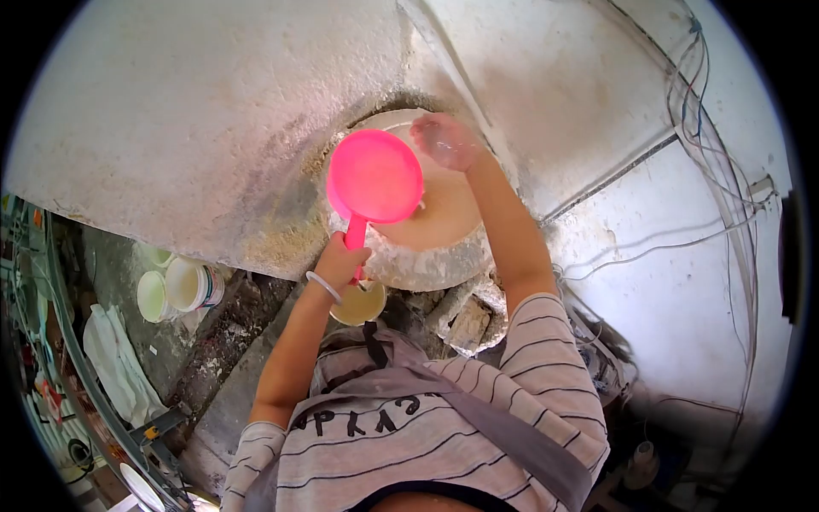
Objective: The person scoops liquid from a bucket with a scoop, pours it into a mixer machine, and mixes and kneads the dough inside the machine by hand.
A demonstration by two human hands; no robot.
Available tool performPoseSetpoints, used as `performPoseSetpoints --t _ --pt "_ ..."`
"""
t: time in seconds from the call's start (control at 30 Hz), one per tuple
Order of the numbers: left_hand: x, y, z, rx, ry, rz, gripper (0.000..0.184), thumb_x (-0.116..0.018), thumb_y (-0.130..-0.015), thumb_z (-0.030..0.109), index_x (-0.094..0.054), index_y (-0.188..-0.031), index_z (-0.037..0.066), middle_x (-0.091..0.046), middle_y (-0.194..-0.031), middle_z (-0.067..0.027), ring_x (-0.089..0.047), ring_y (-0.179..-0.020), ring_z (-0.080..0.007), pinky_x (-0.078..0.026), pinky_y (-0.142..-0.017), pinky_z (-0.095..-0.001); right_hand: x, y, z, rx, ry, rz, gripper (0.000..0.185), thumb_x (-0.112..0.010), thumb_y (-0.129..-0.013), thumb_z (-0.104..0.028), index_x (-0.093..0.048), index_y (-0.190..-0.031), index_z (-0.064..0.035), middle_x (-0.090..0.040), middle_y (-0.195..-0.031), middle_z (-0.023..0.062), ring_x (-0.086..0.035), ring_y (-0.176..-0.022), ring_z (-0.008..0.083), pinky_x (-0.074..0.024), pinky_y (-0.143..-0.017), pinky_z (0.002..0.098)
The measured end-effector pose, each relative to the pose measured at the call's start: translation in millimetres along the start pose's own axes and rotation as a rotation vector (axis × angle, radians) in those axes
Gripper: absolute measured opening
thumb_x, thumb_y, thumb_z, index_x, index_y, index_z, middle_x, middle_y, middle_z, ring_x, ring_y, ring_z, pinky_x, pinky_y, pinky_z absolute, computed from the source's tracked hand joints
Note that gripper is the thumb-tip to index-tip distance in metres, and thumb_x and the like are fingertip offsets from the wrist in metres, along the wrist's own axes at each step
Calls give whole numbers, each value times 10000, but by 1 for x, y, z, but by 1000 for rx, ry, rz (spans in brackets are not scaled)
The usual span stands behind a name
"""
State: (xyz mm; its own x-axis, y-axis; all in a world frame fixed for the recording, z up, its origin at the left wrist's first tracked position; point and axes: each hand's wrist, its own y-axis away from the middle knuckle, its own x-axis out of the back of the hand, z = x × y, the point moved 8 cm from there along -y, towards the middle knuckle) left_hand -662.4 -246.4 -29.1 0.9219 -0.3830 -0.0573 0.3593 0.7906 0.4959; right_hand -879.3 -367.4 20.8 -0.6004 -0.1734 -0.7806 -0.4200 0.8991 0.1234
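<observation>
Your left hand (344, 260) was clamped round the handle of the pink dipper (375, 177), thumb and fingers wrapped on it; the dipper's round bowl sat over the left part of the round vat (426, 269), pointing away from you; contents of the bowl, if any, couldn't be made out through the glare. Your right hand (446, 141) was up near the vat's far right edge, well apart from the handle, just beside the bowl; fingers looked bent, shiny patch across them; can't tell whether they were closed on anything. Cloudy, tan liquid (444, 213) showed in the vat, between your right forearm and the dipper; a pale bucket (360, 305) stood below your left hand, on the near side of the vat; a rough block (472, 320) lay to its right. Off to your left, two white tubs (194, 286) stood side by side, a white sack (119, 363) near them; loose cables (708, 119) hung along the right wall.
</observation>
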Motion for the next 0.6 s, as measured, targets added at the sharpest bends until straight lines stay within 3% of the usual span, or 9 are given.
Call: performPoseSetpoints --t 0.07,0.13,0.27,0.33,0.4,0.47,0.53,0.6 --pt "2 -3 4 -36 -25 23 331 -599 -698 80 -382 -934 -3 -478 -637 -71 -462 -404 -143 -361 -343 -267 11 15 -10 48 -123 97 185 -474 -829 -173 -590 -839 -30 -601 -852 101 -572 -816 181 -472 -682 290" --pt "6 -3 4 -72 -59 64 331 -598 -697 83 -382 -935 1 -477 -637 -70 -461 -404 -143 -360 -344 -265 112 15 34 -97 180 304 254 -473 -831 -214 -594 -833 9 -601 -893 129 -565 -866 196 -470 -712 330" --pt "11 8 15 -13 -57 69 334 -594 -695 94 -383 -938 4 -479 -640 -70 -465 -407 -141 -362 -345 -262 164 43 49 -576 1486 592 390 -457 -835 -311 -579 -870 58 -614 -857 147 -592 -774 215 -473 -692 372" --pt "12 9 10 -19 -40 61 337 -592 -694 99 -383 -940 3 -481 -642 -71 -468 -409 -139 -362 -343 -260 140 47 28 -480 1831 685 395 -449 -826 -318 -592 -867 48 -617 -844 167 -599 -762 247 -466 -701 379" --pt "11 9 6 -16 -51 64 344 -593 -694 100 -383 -947 0 -482 -645 -69 -472 -411 -136 -361 -339 -258 84 42 -4 -36 1823 744 342 -443 -807 -284 -625 -842 4 -615 -837 198 -598 -784 300 -451 -727 371" --pt "11 9 6 -18 -90 80 351 -596 -694 102 -384 -953 -4 -483 -644 -68 -473 -409 -134 -360 -334 -254 59 28 -5 329 1240 680 337 -476 -796 -291 -609 -820 18 -610 -783 193 -597 -733 307 -458 -688 367" --pt "10 11 4 -17 -157 108 357 -599 -692 104 -387 -957 -7 -484 -642 -66 -472 -402 -133 -358 -330 -251 10 6 15 314 1346 461 316 -513 -820 -268 -573 -847 41 -603 -750 158 -602 -677 234 -471 -617 326" --pt "4 12 1 1 -131 63 352 -597 -695 104 -390 -956 -9 -485 -634 -65 -472 -400 -133 -359 -330 -250 -29 -9 44 156 1643 229 278 -519 -815 -229 -562 -898 33 -609 -806 132 -600 -750 200 -467 -670 326"
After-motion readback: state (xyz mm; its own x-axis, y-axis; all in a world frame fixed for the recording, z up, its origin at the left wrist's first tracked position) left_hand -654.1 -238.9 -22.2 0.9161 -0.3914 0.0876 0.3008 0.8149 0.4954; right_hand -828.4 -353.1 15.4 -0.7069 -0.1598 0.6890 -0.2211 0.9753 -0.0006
